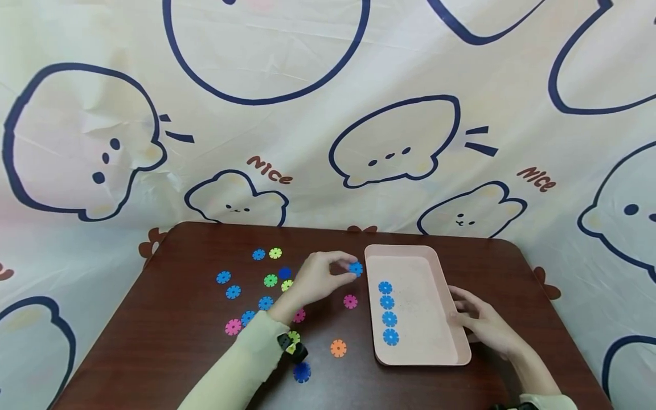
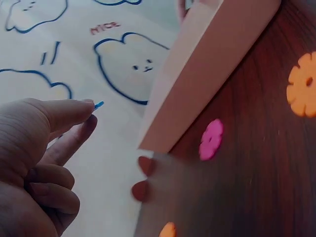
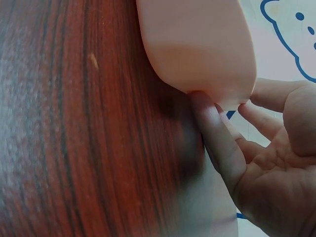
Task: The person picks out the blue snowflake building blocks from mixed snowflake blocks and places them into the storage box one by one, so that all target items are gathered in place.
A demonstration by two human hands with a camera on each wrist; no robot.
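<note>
My left hand (image 1: 319, 276) pinches a blue notched disc (image 1: 356, 269) between thumb and index finger, just left of the tray's edge. In the left wrist view only a sliver of that blue disc (image 2: 99, 105) shows past the fingertips. The shallow pink tray (image 1: 425, 296) lies on the table, with several blue notched discs (image 1: 388, 302) in a column along its left side. At the tray's right side my right hand (image 1: 484, 322) holds the edge. Up close, the right hand (image 3: 276, 163) has its digits on the tray's wall and rim.
Loose notched discs are scattered left of the tray, among them a pink one (image 1: 351, 301), an orange one (image 1: 338, 348), a green one (image 1: 270, 280) and a dark blue one (image 1: 302, 372). A patterned curtain (image 1: 307, 142) hangs behind the brown table (image 1: 169, 319).
</note>
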